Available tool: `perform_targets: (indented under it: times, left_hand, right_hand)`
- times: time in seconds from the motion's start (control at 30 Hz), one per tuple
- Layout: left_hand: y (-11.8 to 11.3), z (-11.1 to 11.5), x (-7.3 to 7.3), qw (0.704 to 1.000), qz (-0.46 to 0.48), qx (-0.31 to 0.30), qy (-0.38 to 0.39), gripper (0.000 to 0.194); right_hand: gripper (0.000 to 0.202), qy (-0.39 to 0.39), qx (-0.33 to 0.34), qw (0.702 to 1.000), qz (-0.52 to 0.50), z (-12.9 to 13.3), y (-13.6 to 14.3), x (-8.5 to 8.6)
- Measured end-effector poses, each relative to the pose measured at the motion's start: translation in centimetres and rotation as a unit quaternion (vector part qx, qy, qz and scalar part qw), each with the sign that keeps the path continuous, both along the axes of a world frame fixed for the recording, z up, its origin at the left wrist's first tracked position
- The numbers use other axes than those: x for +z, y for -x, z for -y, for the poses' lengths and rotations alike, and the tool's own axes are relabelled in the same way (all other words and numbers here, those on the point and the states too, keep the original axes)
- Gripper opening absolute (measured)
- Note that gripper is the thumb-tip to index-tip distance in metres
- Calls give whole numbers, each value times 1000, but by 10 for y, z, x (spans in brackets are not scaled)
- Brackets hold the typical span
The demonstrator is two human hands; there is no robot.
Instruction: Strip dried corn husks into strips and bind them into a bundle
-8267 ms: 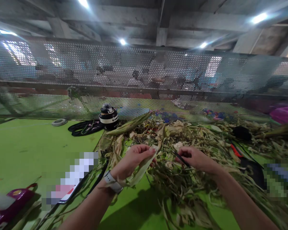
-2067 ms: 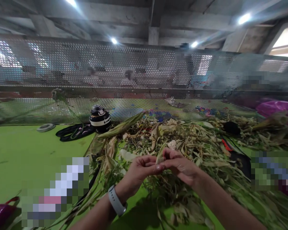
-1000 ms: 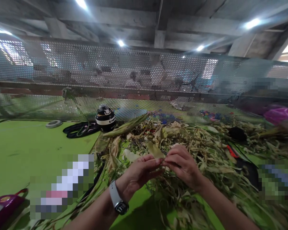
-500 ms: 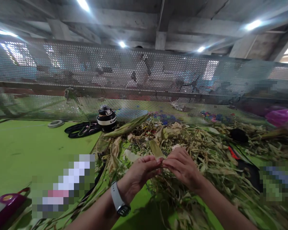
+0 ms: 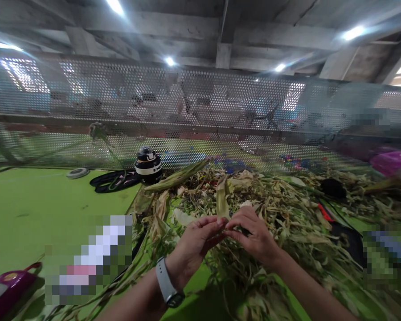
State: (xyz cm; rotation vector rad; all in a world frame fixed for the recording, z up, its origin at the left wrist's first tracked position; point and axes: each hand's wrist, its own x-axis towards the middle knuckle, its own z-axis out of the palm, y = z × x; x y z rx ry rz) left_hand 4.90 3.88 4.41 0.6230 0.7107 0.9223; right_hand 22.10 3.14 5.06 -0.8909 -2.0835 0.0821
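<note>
A pale green-yellow strip of dried corn husk (image 5: 222, 199) stands up from between my hands. My left hand (image 5: 195, 238), with a watch (image 5: 169, 285) on its wrist, pinches the strip's lower end between thumb and fingers. Beside it, the curled fingers of my right hand (image 5: 254, 232) close on the same lower end; their exact grip is partly hidden. Under and beyond both hands spreads a heap of dried husks and leaves (image 5: 287, 205). A longer husk bundle (image 5: 182, 175) lies behind, to the left.
A black bottle (image 5: 148, 165) stands by a flat black item (image 5: 115, 180) and a grey ring (image 5: 77, 172) on the green surface (image 5: 47, 200). A perforated metal panel (image 5: 113, 98) rises behind. A purple object (image 5: 11, 285) lies near left; a black ball-like object (image 5: 333, 189) sits right.
The husk strip has swung from leaning left to nearly upright. My right hand's thumb and fingers have spread slightly; both hands stay close together in about the same place.
</note>
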Motion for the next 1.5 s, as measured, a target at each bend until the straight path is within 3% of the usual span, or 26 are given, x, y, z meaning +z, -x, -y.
perform_targets:
  times: [0.23,0.5,0.8,1.03,1.33,1.5]
  left_hand:
    - [-3,2,4,999,21,22,16,16]
    - [1,2,6,998,36,-5,54,19]
    - [1,3,10,1000,24,1,-11,22]
    - [-5,9,9,998,12,51,-22,19]
    - [-9,9,5,997,5,40,-67,25]
    - [-10,10,3,995,-24,34,-87,16]
  right_hand:
    - [5,-12,-18,999,-32,2,4,1]
    - [1,-52,-19,997,-50,-2,0,-6]
    - [8,60,-27,991,-116,3,8,-10]
    - [13,161,-94,969,-160,7,13,-6]
    - [11,168,-83,963,-194,7,13,-11]
    - [12,137,-99,972,-161,7,14,-13]
